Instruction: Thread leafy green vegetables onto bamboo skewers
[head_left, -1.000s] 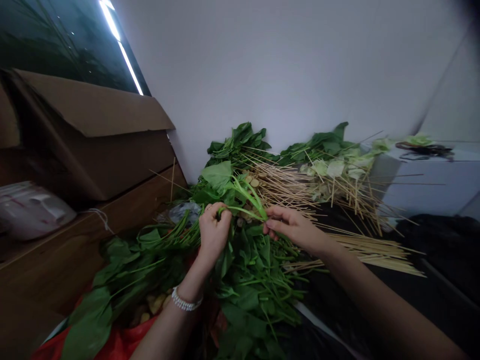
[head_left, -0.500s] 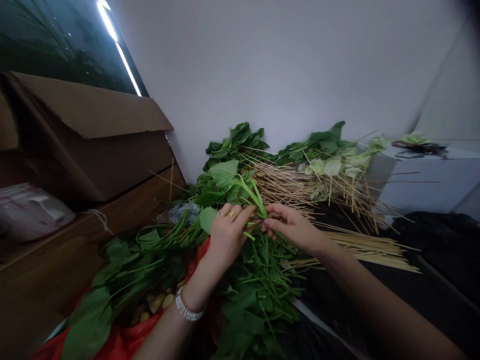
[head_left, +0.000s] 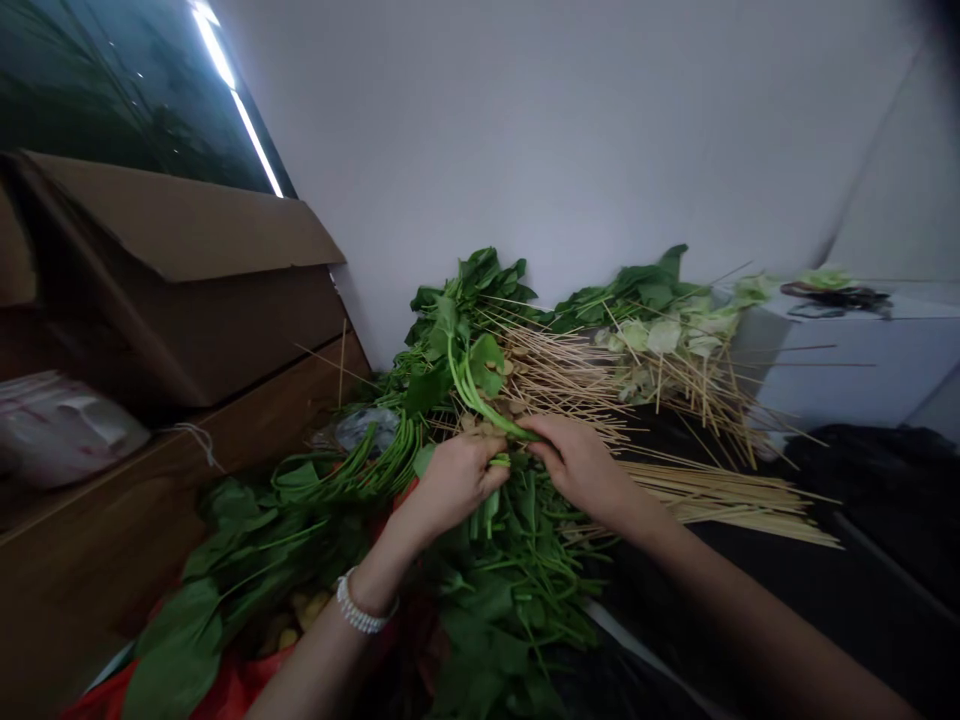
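I see a thick green stem (head_left: pixel 480 395) with leaves, and it bends from the pile down to my right hand (head_left: pixel 577 462). Its end goes between the thumb and the fingers, so this hand is closed narrow, pinching it. My left hand (head_left: pixel 454 482) is just beside, curled shut around some stems of the leafy greens (head_left: pixel 510 590). The fingers cover these stems, so I cannot tell how many it holds. Compared with the earlier frame, the left hand has closed and turned, and the ring on it is now hidden.

The greens lie in a heap under both hands, and they partly cover a red plastic bag (head_left: pixel 232 690) at left. A beaded bracelet (head_left: pixel 358 608) sits on the left wrist. Behind the hands is a loose pile of bamboo skewers (head_left: pixel 570 365), with small tan pieces (head_left: pixel 480 425) among them that I cannot make out well. A bundle of skewers (head_left: pixel 720 495) lies on the dark worktop (head_left: pixel 750 590) at right. A cardboard box (head_left: pixel 180 280) stands at left, before a white wall (head_left: pixel 570 130).
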